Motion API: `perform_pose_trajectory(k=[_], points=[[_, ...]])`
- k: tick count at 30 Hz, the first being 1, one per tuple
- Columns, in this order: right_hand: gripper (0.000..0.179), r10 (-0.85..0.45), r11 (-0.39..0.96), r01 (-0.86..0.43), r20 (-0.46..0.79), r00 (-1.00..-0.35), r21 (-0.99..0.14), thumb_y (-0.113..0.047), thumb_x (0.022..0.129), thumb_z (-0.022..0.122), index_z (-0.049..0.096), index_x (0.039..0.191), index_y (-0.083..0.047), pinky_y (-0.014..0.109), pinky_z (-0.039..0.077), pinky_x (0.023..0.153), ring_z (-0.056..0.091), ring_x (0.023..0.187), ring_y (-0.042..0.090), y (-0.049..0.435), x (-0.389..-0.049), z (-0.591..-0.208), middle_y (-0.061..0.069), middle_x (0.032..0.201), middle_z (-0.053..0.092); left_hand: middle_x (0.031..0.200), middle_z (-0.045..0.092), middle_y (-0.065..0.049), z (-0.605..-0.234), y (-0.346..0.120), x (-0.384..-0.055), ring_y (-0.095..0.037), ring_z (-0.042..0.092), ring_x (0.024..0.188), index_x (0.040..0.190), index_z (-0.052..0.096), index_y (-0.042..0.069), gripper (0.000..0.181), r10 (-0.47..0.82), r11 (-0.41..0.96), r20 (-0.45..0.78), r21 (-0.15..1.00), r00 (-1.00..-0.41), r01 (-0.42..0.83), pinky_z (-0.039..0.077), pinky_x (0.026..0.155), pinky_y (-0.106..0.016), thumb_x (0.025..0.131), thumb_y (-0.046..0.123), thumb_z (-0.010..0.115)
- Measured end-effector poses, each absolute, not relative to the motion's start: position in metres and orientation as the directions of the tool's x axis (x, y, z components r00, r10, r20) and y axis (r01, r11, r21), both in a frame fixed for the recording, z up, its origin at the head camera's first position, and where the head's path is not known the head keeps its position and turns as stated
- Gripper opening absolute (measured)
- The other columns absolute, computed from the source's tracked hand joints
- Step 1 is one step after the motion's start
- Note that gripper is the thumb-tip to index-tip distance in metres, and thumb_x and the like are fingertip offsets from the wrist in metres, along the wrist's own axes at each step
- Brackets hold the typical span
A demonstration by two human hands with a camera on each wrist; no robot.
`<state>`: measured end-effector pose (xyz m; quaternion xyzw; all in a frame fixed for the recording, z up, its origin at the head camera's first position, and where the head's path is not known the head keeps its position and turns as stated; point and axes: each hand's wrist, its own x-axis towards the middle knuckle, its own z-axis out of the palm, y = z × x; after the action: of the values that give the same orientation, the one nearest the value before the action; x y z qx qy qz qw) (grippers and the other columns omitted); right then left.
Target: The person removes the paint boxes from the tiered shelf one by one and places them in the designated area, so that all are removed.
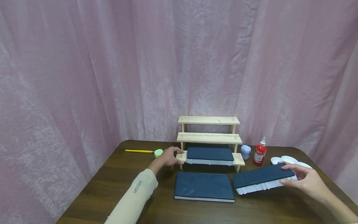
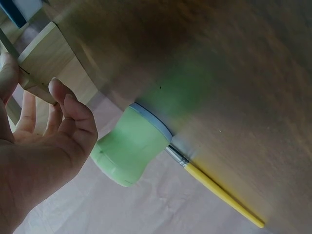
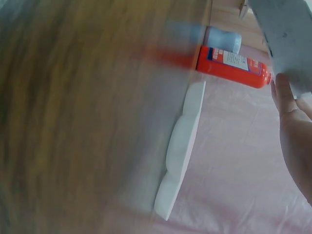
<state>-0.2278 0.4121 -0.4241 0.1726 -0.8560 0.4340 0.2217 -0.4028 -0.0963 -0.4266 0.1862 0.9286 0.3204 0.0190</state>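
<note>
My left hand [image 1: 168, 156] grips the left end of the lowest step of a three-tier wooden stand [image 1: 209, 137]; in the left wrist view the fingers curl around that step end [image 2: 53, 63]. A flat white case with a dark blue top [image 1: 210, 154] lies on this step. With my right hand [image 1: 306, 180] I hold a similar dark-topped case [image 1: 263, 177] by its right end, thumb below and fingers on top, tilted above the table. In the right wrist view its pale underside [image 3: 287, 44] shows. Another dark-topped case [image 1: 204, 186] lies flat before the stand.
Left of the stand are a light green cup [image 1: 158, 152] and a yellow-handled brush [image 1: 139, 151]. On the right stand a pale blue cup [image 1: 245, 151] and a red bottle [image 1: 260, 152] with a white nozzle. Behind my right hand lies a white scalloped dish [image 1: 289, 160].
</note>
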Motion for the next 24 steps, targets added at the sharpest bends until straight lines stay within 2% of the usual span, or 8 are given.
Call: perform_pose_trajectory(k=[7, 14, 19, 24], points=[[0.041, -0.119, 0.627, -0.436, 0.474, -0.873, -0.645, 0.001, 0.071, 0.085, 0.069, 0.109, -0.002, 0.024, 0.051, 0.062, 0.061, 0.087, -0.002, 0.4155, -0.2272, -0.4233, -0.029, 0.113, 0.057, 0.133, 0.057, -0.016, -0.4270, -0.0971, -0.4035, -0.036, 0.053, 0.120, 0.119, 0.069, 0.017, 0.047, 0.358, 0.732, 0.079, 0.594, -0.930, 0.332, 0.044, 0.097, -0.050, 0.076, 0.023, 0.087], [0.043, -0.147, 0.653, -0.435, 0.460, -0.876, -0.620, -0.002, 0.070, 0.087, 0.070, 0.109, -0.005, 0.023, 0.051, 0.064, 0.058, 0.093, -0.007, 0.4194, -0.2274, -0.4235, -0.025, 0.112, 0.060, 0.133, 0.057, -0.016, -0.4282, -0.0970, -0.4038, -0.038, 0.053, 0.121, 0.120, 0.069, 0.016, 0.047, 0.362, 0.728, 0.081, 0.597, -0.929, 0.336, 0.044, 0.097, -0.049, 0.077, 0.023, 0.087], [0.044, -0.173, 0.638, -0.437, 0.434, -0.884, -0.634, -0.002, 0.071, 0.086, 0.070, 0.112, -0.007, 0.022, 0.051, 0.065, 0.059, 0.094, -0.006, 0.4216, -0.2273, -0.4251, -0.024, 0.117, 0.060, 0.134, 0.056, -0.016, -0.4286, -0.0969, -0.4038, -0.038, 0.053, 0.120, 0.120, 0.068, 0.016, 0.047, 0.360, 0.729, 0.078, 0.598, -0.930, 0.333, 0.044, 0.097, -0.050, 0.077, 0.023, 0.087], [0.047, -0.176, 0.685, -0.411, 0.411, -0.894, -0.601, -0.008, 0.071, 0.088, 0.070, 0.114, -0.008, 0.021, 0.051, 0.070, 0.051, 0.101, -0.013, 0.4225, -0.2271, -0.4251, -0.021, 0.120, 0.060, 0.135, 0.056, -0.016, -0.4288, -0.0964, -0.4042, -0.036, 0.053, 0.121, 0.121, 0.068, 0.017, 0.048, 0.355, 0.733, 0.072, 0.597, -0.932, 0.325, 0.045, 0.097, -0.049, 0.077, 0.023, 0.087]])
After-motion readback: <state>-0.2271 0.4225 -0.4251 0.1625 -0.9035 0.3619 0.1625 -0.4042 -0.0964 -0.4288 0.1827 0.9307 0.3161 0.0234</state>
